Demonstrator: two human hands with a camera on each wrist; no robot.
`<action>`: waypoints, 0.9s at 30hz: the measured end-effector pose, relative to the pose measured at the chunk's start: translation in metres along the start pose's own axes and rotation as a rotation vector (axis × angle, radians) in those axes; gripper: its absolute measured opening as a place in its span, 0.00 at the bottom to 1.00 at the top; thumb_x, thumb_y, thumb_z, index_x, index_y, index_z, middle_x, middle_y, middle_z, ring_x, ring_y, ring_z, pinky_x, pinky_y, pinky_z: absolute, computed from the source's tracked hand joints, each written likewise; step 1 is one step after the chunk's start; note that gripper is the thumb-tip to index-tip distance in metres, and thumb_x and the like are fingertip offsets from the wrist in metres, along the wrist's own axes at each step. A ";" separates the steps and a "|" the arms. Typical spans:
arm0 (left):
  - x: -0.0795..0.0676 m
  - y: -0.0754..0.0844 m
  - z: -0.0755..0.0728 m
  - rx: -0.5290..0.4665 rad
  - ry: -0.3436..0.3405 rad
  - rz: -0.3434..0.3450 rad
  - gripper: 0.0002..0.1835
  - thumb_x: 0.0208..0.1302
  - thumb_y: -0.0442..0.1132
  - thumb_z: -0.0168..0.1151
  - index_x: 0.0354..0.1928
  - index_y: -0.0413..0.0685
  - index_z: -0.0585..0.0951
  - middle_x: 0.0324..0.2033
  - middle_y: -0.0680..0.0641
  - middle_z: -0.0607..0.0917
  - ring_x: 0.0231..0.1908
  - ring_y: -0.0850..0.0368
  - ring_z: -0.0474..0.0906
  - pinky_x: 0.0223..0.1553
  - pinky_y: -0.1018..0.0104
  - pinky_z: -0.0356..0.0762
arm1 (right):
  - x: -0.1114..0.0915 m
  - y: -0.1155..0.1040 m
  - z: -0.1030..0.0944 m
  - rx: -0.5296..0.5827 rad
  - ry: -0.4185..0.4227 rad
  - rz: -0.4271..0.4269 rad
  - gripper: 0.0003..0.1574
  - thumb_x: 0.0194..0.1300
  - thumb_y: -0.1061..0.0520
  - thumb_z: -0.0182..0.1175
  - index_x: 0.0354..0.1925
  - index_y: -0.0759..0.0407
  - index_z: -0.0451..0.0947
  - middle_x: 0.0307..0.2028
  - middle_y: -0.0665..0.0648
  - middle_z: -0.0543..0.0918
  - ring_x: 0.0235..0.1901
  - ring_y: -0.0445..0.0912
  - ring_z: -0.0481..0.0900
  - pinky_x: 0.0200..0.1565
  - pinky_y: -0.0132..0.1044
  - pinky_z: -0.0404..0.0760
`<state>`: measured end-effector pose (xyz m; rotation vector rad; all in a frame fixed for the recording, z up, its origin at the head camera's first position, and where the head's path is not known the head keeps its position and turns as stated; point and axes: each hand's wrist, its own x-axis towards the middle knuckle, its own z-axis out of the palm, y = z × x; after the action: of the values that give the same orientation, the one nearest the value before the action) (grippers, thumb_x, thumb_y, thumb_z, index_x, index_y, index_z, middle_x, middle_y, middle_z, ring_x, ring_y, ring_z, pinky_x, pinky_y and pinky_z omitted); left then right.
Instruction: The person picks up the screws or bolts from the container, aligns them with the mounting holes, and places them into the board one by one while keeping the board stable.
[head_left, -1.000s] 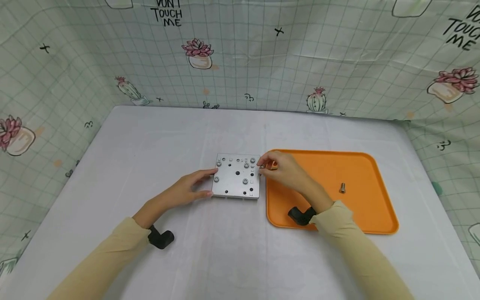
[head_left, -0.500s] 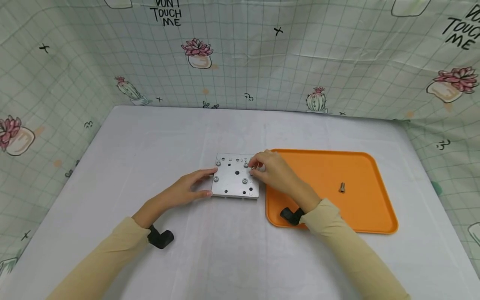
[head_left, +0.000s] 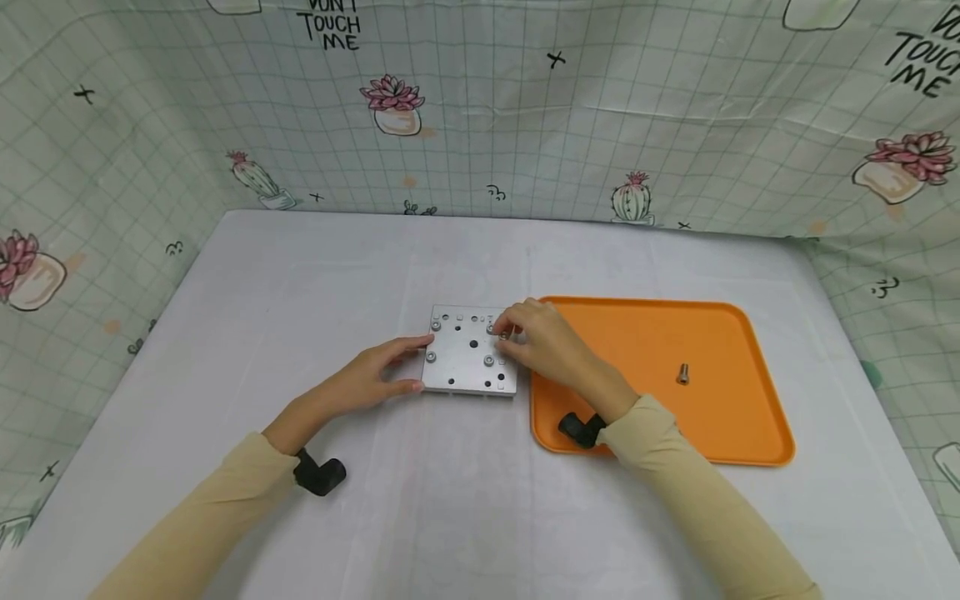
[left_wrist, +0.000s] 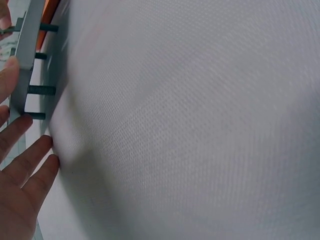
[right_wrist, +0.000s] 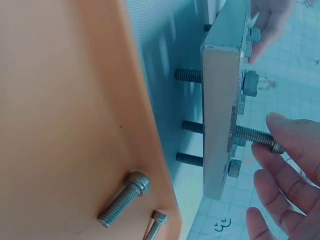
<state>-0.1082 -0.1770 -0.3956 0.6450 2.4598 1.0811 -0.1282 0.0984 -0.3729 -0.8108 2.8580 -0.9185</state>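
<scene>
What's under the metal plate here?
Both wrist views show threaded bolt shanks jutting from below the metal plate toward the white tabletop. Most of the underside is hidden by the plate itself, so not every shank can be counted.

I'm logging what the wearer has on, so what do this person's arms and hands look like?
Both sleeves are long and plain pale khaki, with a bent black fitting poking out from each. The left hand and right hand are gloveless.
</scene>
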 end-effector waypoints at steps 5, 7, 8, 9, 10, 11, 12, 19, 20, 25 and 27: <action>0.000 0.000 0.000 0.002 0.002 0.004 0.36 0.57 0.40 0.66 0.67 0.49 0.64 0.67 0.47 0.66 0.65 0.48 0.64 0.67 0.53 0.62 | 0.001 -0.002 0.001 -0.023 -0.011 0.006 0.08 0.58 0.56 0.65 0.37 0.57 0.81 0.34 0.52 0.83 0.35 0.45 0.71 0.47 0.42 0.69; 0.001 -0.001 0.000 0.002 0.004 0.008 0.36 0.57 0.40 0.66 0.67 0.49 0.64 0.67 0.47 0.66 0.65 0.48 0.64 0.67 0.53 0.62 | 0.001 -0.002 0.001 -0.030 -0.013 0.009 0.08 0.58 0.56 0.65 0.37 0.56 0.81 0.34 0.52 0.83 0.35 0.45 0.71 0.47 0.41 0.69; 0.001 -0.001 0.000 0.003 0.004 0.009 0.36 0.57 0.40 0.66 0.67 0.49 0.64 0.67 0.47 0.66 0.65 0.48 0.64 0.67 0.53 0.62 | 0.001 -0.002 0.001 -0.034 -0.013 0.010 0.08 0.58 0.56 0.65 0.37 0.56 0.81 0.34 0.51 0.83 0.35 0.45 0.71 0.46 0.40 0.69; 0.001 -0.001 0.000 0.002 0.004 0.010 0.36 0.57 0.40 0.66 0.67 0.49 0.64 0.67 0.47 0.66 0.65 0.48 0.64 0.67 0.53 0.62 | 0.001 -0.002 0.002 -0.038 -0.014 0.009 0.08 0.58 0.56 0.65 0.37 0.56 0.81 0.34 0.52 0.82 0.35 0.45 0.71 0.46 0.40 0.69; 0.001 -0.001 0.000 0.002 0.004 0.010 0.36 0.57 0.40 0.66 0.67 0.49 0.64 0.67 0.47 0.66 0.65 0.48 0.64 0.67 0.53 0.62 | 0.001 -0.001 0.002 -0.043 -0.015 0.008 0.08 0.58 0.56 0.65 0.37 0.56 0.81 0.34 0.51 0.82 0.35 0.45 0.71 0.46 0.40 0.70; 0.001 -0.001 0.000 0.001 0.003 0.010 0.36 0.57 0.40 0.66 0.67 0.49 0.64 0.67 0.47 0.66 0.65 0.48 0.64 0.67 0.53 0.62 | 0.001 -0.001 0.002 -0.048 -0.016 0.007 0.09 0.58 0.56 0.65 0.37 0.56 0.80 0.34 0.51 0.82 0.35 0.45 0.71 0.46 0.40 0.70; 0.001 -0.001 0.000 0.001 0.002 0.011 0.36 0.57 0.40 0.66 0.67 0.49 0.64 0.67 0.47 0.66 0.65 0.48 0.64 0.67 0.53 0.62 | 0.001 -0.001 0.002 -0.051 -0.019 0.004 0.09 0.58 0.56 0.65 0.37 0.56 0.80 0.34 0.51 0.82 0.35 0.45 0.71 0.46 0.40 0.70; 0.001 -0.001 0.001 -0.001 -0.001 0.004 0.36 0.57 0.40 0.66 0.68 0.49 0.64 0.67 0.47 0.65 0.65 0.47 0.63 0.67 0.53 0.61 | 0.000 0.000 0.003 -0.062 -0.024 -0.014 0.07 0.57 0.57 0.66 0.36 0.57 0.80 0.34 0.51 0.81 0.36 0.45 0.72 0.46 0.40 0.71; 0.001 -0.001 0.001 0.001 -0.001 0.003 0.36 0.57 0.41 0.66 0.68 0.50 0.64 0.67 0.47 0.65 0.65 0.47 0.63 0.67 0.53 0.61 | 0.000 0.000 0.003 -0.061 -0.023 -0.014 0.07 0.57 0.57 0.66 0.36 0.57 0.81 0.34 0.51 0.82 0.36 0.45 0.72 0.46 0.40 0.71; 0.000 -0.001 0.001 0.006 0.004 0.001 0.36 0.57 0.41 0.66 0.68 0.50 0.64 0.67 0.46 0.66 0.65 0.47 0.63 0.67 0.52 0.61 | -0.001 0.000 0.002 -0.059 -0.021 -0.013 0.07 0.57 0.58 0.66 0.35 0.57 0.81 0.34 0.52 0.82 0.36 0.46 0.72 0.45 0.39 0.71; 0.000 -0.001 0.001 0.007 0.004 0.000 0.36 0.57 0.41 0.66 0.68 0.50 0.64 0.67 0.46 0.66 0.65 0.46 0.64 0.67 0.52 0.61 | -0.001 0.001 0.000 -0.062 -0.020 -0.012 0.06 0.57 0.58 0.65 0.35 0.57 0.81 0.34 0.52 0.82 0.35 0.46 0.73 0.43 0.37 0.73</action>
<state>-0.1084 -0.1772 -0.3969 0.6460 2.4683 1.0759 -0.1275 0.0996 -0.3736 -0.8391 2.8811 -0.8217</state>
